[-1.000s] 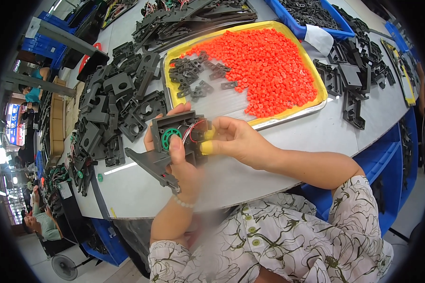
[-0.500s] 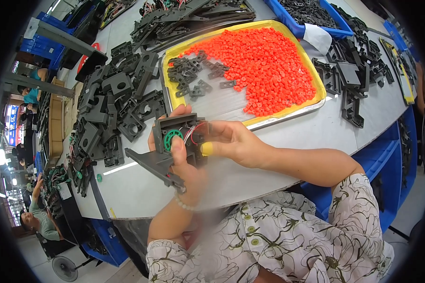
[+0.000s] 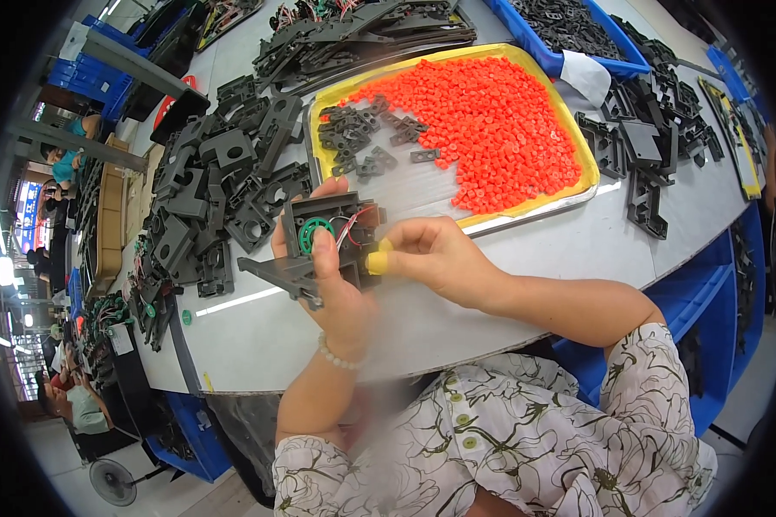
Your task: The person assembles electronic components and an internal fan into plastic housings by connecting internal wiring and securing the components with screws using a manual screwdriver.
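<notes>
My left hand (image 3: 341,297) holds a dark grey plastic housing (image 3: 323,207), its thumb pressed on a green ring-shaped part (image 3: 311,231) inside. Thin red and white wires (image 3: 347,228) run through the housing's open side. A long pointed arm of the same dark plastic sticks out to the left. My right hand (image 3: 444,260) is at the housing's right edge, close to the wires, with yellow covers on the tips of its thumb and forefinger. Those two tips are pinched together; whatever lies between them is hidden.
Beyond my hands, a yellow-lined tray (image 3: 588,177) holds many small red caps (image 3: 509,129) and dark clips (image 3: 349,129). Dark plastic parts (image 3: 203,185) are heaped at left, with more parts (image 3: 642,146) at right. A blue bin (image 3: 634,65) stands at the back.
The right fingers have drawn together into a pinch at the housing's right edge. The housing has turned slightly in my left hand, and the view has shifted a little.
</notes>
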`<state>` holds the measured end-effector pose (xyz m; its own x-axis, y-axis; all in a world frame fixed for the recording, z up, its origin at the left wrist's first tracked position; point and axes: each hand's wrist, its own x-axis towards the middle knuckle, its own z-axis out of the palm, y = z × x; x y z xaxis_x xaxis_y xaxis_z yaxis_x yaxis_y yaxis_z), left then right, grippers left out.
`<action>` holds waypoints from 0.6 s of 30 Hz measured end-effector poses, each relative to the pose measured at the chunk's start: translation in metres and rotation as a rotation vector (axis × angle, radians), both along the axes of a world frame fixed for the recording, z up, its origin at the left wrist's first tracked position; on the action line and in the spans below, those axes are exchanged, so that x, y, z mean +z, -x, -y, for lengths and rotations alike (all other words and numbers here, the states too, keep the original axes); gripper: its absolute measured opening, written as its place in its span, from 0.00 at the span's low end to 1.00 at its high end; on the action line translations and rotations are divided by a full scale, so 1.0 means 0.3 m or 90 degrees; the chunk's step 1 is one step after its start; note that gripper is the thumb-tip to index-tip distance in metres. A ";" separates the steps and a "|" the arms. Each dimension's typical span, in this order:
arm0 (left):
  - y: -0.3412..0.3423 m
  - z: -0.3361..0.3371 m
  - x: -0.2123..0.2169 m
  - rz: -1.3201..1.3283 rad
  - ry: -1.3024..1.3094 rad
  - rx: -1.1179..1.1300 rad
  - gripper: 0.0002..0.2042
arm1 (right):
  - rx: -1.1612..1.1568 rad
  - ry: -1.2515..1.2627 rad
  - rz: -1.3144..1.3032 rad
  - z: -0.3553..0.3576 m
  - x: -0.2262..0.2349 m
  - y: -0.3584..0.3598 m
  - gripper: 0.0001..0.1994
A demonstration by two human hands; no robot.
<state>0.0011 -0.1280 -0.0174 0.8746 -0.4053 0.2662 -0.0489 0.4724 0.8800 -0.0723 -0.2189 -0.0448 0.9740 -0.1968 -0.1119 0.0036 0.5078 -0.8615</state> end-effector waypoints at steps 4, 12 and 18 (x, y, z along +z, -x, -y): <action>0.007 0.001 0.004 0.025 -0.014 -0.014 0.16 | 0.019 -0.007 0.016 0.013 -0.008 0.005 0.06; 0.013 0.004 0.002 0.011 -0.017 -0.004 0.16 | 0.082 -0.009 -0.014 0.047 0.001 0.003 0.07; 0.009 -0.003 -0.014 0.058 -0.051 -0.016 0.16 | 0.077 -0.007 -0.032 0.044 -0.021 -0.002 0.07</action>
<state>-0.0017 -0.1271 -0.0214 0.8379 -0.4494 0.3097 -0.1193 0.4030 0.9074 -0.0718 -0.2321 -0.0512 0.9838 -0.0758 -0.1624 -0.1014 0.5119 -0.8531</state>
